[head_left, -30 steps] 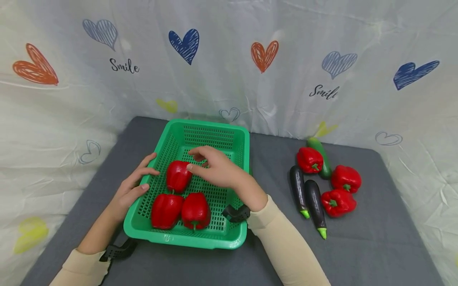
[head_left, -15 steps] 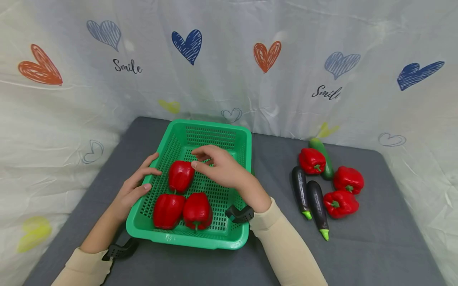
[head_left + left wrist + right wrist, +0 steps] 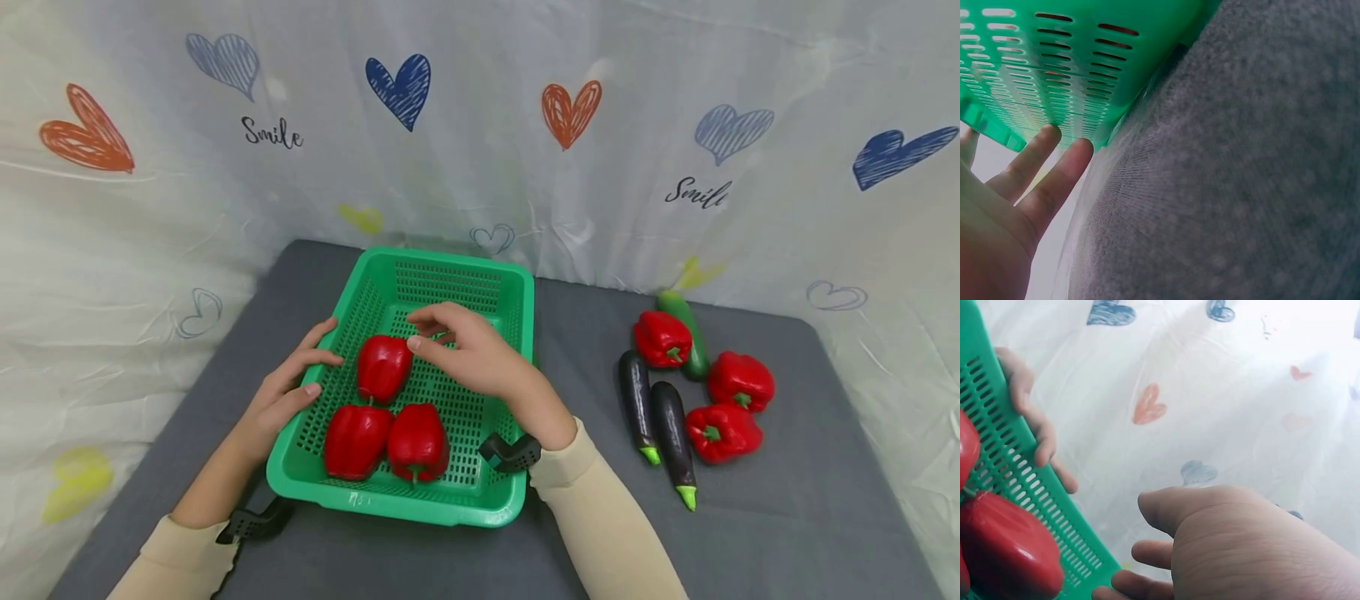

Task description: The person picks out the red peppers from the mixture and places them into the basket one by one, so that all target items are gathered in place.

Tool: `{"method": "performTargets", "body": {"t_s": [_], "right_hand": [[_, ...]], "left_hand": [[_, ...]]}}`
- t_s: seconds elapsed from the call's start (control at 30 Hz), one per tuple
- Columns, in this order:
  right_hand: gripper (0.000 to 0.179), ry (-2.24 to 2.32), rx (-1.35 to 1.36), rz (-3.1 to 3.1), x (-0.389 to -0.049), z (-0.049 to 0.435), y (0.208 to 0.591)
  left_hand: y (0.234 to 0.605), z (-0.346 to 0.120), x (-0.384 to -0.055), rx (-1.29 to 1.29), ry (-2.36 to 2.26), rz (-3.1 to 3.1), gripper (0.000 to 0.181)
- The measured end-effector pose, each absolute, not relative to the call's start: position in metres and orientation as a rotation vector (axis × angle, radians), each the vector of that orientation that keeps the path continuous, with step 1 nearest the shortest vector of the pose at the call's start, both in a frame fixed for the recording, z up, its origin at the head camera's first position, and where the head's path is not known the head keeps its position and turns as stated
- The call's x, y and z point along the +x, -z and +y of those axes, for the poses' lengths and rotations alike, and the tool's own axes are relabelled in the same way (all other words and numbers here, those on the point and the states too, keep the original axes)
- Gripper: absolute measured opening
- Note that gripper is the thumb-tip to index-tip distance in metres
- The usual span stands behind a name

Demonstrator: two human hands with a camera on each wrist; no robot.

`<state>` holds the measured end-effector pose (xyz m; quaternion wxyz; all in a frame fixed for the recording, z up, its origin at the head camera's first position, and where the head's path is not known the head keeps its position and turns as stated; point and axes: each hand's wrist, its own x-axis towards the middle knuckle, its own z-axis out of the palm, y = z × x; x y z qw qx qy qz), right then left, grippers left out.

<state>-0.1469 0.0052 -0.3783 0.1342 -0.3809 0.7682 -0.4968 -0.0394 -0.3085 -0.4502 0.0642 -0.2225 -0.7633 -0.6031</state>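
In the head view my left hand holds the left side of a green plastic basket, fingers hooked over its rim. The left wrist view has two straight fingers of that hand against the outer wall. Three red bell peppers lie in the basket: one in the middle and two at the near end, a left one and a right one. Above the basket hovers my right hand, holding nothing, its fingers loosely bent. Its thumb tip overlaps the middle pepper's edge in the head view.
Right of the basket on the grey tablecloth lie two eggplants, a cucumber and three more red bell peppers, one of them nearest. A white curtain with printed hearts hangs behind the table.
The whole head view has shifted slightly to the right. Both hands keep almost the same places at the basket, and the peppers have not moved in it.
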Motion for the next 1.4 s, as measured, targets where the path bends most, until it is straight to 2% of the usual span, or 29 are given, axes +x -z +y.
{"method": "performTargets", "body": {"t_s": [0.53, 1.4], "right_hand": [[0.037, 1.605, -1.231, 2.193, -0.139, 0.008, 0.371], [0.039, 1.454, -1.381, 2.334, -0.123, 0.030, 0.353]], "left_hand": [[0.448, -0.308, -0.037, -0.684, 1.832, -2.288, 0.035], [0.448, -0.306, -0.039, -0.676, 1.831, -2.298, 0.035]]}}
